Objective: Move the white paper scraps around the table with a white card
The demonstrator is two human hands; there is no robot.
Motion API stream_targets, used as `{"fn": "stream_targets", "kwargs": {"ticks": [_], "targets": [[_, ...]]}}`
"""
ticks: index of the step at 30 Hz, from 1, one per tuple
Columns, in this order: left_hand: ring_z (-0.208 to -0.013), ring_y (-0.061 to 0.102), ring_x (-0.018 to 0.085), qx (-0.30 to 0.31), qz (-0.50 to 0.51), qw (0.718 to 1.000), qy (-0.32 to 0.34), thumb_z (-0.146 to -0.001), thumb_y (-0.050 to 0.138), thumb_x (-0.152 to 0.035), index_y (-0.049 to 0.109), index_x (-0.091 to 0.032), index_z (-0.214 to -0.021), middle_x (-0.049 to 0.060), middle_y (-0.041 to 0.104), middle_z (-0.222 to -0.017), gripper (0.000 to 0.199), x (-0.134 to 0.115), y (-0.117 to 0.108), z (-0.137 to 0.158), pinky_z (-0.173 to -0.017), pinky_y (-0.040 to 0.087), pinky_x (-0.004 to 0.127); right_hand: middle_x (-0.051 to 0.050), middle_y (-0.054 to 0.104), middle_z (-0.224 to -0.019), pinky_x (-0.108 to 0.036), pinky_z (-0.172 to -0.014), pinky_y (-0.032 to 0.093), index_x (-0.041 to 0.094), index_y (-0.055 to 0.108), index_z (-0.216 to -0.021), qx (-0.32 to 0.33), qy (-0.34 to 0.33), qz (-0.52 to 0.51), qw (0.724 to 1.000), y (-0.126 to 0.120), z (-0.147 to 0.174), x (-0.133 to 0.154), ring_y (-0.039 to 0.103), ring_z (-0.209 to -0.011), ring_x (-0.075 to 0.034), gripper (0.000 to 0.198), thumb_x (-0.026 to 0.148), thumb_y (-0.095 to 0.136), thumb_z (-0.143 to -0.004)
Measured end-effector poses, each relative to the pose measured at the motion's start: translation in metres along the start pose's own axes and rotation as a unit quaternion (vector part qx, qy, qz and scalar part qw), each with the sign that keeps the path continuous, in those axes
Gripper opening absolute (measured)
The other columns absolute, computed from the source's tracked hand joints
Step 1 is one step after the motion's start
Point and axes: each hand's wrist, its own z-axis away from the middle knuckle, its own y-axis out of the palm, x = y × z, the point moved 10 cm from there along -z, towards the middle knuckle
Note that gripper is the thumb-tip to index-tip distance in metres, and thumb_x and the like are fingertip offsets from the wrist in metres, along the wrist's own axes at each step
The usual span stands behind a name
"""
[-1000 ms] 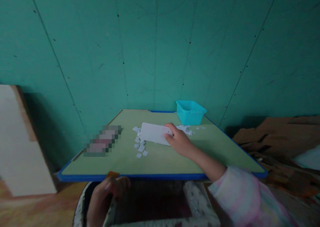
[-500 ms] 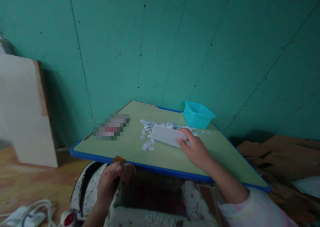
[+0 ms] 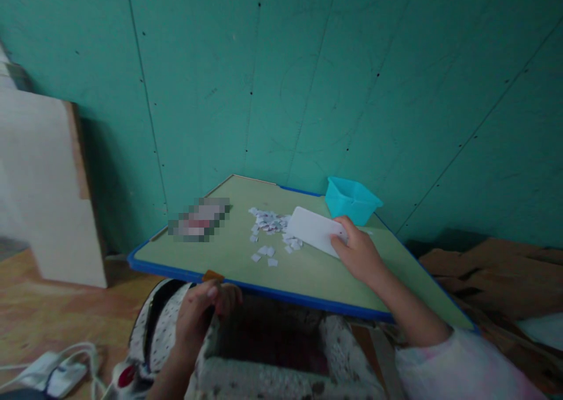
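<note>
My right hand [image 3: 360, 250] grips one end of a flat white rectangular plate [image 3: 314, 229] with rounded corners, thumb on its near face. The plate is tilted over the table, its lower left edge close to small white paper pieces [image 3: 269, 221]. These lie in a loose heap, with several scattered nearer to me. My left hand [image 3: 206, 306] is closed at the table's front edge, by the corner of a patterned fabric-covered box [image 3: 264, 373]. What its curled fingers hold, if anything, is hidden.
The pale green table [image 3: 229, 253] has a blue edge. A turquoise basket [image 3: 352, 200] stands at its back right, and a blurred-out item [image 3: 200, 219] lies on the left. White cables [image 3: 83, 359] are on the floor; cardboard [image 3: 492, 277] is piled at right.
My right hand has moved the white plate rightward across the paper pieces, and more of the heap shows to its left. My left hand stays by the table edge. The view shifts slightly.
</note>
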Motion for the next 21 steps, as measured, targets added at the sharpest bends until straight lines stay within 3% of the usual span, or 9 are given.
{"fn": "stream_targets", "kwargs": {"ticks": [4,8,14,21], "targets": [[-0.042,0.051,0.014,0.004,-0.009,1.0,-0.007,-0.084,0.061,-0.032,0.063,-0.017,-0.05,0.0,0.058,-0.04,0.038,-0.001,0.001,-0.001,-0.053,0.044,0.029,-0.011,0.07,-0.095,-0.029,-0.067,0.042,0.016,0.053,-0.119,0.031,-0.003,-0.005,1.0,0.027,-0.036,0.018,0.065,-0.084,-0.024,0.036,0.022,0.043,-0.085],[-0.04,0.05,0.016,0.029,-0.029,0.999,-0.024,-0.082,0.065,-0.035,0.066,-0.017,-0.051,0.001,0.059,-0.039,0.036,-0.004,0.007,-0.005,-0.05,0.044,0.031,-0.011,0.071,-0.091,-0.028,-0.066,0.04,0.016,0.053,-0.119,0.08,-0.028,-0.007,0.996,0.051,-0.043,0.042,0.065,-0.081,-0.024,0.036,0.019,0.042,-0.086],[-0.04,0.052,0.018,-0.023,-0.019,0.999,-0.031,-0.076,0.07,-0.036,0.065,-0.018,-0.047,0.001,0.056,-0.037,0.035,-0.004,-0.001,-0.004,-0.05,0.045,0.033,-0.01,0.07,-0.092,-0.027,-0.068,0.04,0.017,0.054,-0.118,0.078,-0.047,-0.052,0.995,0.041,-0.028,0.055,0.064,-0.083,-0.023,0.034,0.021,0.045,-0.085],[-0.038,0.049,0.017,-0.014,-0.043,0.999,-0.015,-0.078,0.066,-0.033,0.063,-0.017,-0.046,0.001,0.056,-0.035,0.036,-0.01,0.006,-0.005,-0.049,0.045,0.033,-0.007,0.068,-0.091,-0.027,-0.066,0.04,0.018,0.056,-0.111,0.113,-0.068,-0.11,0.985,0.044,-0.012,0.063,0.06,-0.077,-0.019,0.029,0.019,0.049,-0.082]]}}
